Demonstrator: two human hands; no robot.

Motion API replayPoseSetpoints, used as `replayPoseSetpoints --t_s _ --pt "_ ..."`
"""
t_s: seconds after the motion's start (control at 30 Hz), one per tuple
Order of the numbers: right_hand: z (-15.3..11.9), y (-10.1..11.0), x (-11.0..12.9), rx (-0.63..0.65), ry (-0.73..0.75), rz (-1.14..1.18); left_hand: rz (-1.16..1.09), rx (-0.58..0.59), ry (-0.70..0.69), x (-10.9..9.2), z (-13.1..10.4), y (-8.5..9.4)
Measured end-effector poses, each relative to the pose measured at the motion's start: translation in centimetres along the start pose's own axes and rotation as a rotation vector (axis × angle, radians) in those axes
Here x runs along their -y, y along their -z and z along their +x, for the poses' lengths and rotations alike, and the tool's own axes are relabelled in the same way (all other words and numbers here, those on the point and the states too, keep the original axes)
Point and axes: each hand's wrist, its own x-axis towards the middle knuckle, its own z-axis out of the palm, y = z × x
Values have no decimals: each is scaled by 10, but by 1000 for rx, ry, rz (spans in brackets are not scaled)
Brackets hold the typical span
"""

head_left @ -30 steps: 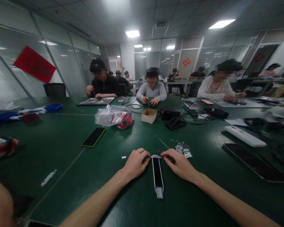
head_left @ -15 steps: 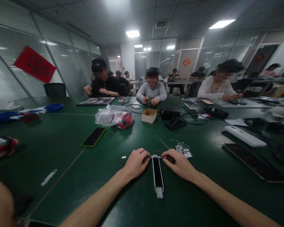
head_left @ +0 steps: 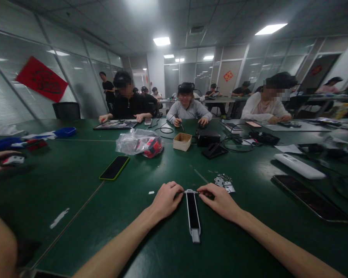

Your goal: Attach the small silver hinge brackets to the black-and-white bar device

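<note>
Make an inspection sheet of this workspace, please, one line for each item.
Surface: green table, pale mark at left.
Things at hand: slim white-rimmed piece lying flat; small metal parts near right hand.
Clutter: plastic bag, open box, green-edged phone.
Hands: left hand and right hand at the piece's far end; grip unclear.
Cables: black, loosely curved, beyond the metal parts.
Surroundings: seated people, glass partitions.

Lying on the tabletop (head_left: 127, 239) between left hand (head_left: 167, 199) and right hand (head_left: 218, 199): device (head_left: 193, 214); beyond and left of both, phone (head_left: 114, 168); straight ahead, box (head_left: 182, 143); just beyond right hand, parts (head_left: 228, 187).
</note>
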Motion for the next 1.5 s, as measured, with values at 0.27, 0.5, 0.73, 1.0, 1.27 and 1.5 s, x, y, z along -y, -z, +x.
replayPoseSetpoints --t_s 0.27,0.5,0.73,1.0,1.27,1.5 --pt "0 1 -2 -4 22 11 -2 -6 -4 1 -1 -1" --pt "0 2 -3 3 25 46 -6 -4 -12 2 -1 -1" --pt "1 3 -1 25 -28 95 -12 2 -8 0 -1 2" --pt "1 1 -4 29 -41 50 -8 -4 -11 2 -1 -1" --pt "2 -1 -4 31 6 24 -20 -16 -22 1 -1 -1" --pt "3 0 -1 44 42 3 -20 -20 -24 1 0 -1"
